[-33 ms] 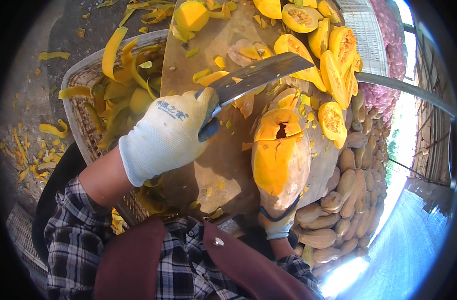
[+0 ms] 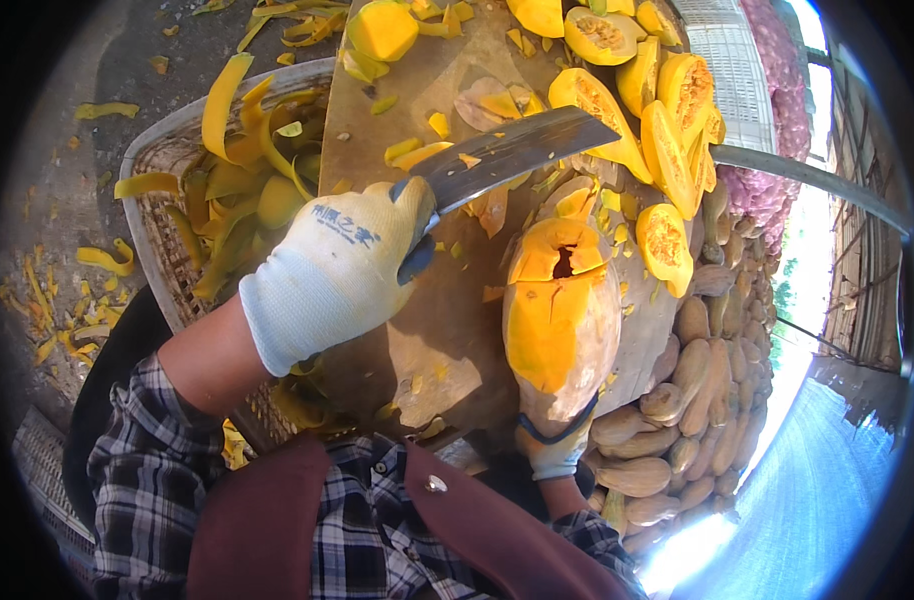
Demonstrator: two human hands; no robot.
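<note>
My left hand (image 2: 337, 265), in a white work glove, is shut on the handle of a broad cleaver (image 2: 517, 150). The blade points up and right, above a wooden cutting board (image 2: 447, 330). A long, partly peeled squash (image 2: 562, 320) stands on end on the board, with orange flesh showing and pale skin on its right side. My right hand (image 2: 557, 450), also gloved, grips the squash at its near lower end and is mostly hidden behind it. The blade is just above and left of the squash top, not touching it.
A woven basket (image 2: 157, 240) full of yellow peel strips sits left of the board. Cut orange squash halves (image 2: 667, 100) lie at the board's far end. A heap of unpeeled tan squashes (image 2: 697, 380) lies to the right. Peel scraps (image 2: 67, 300) litter the ground.
</note>
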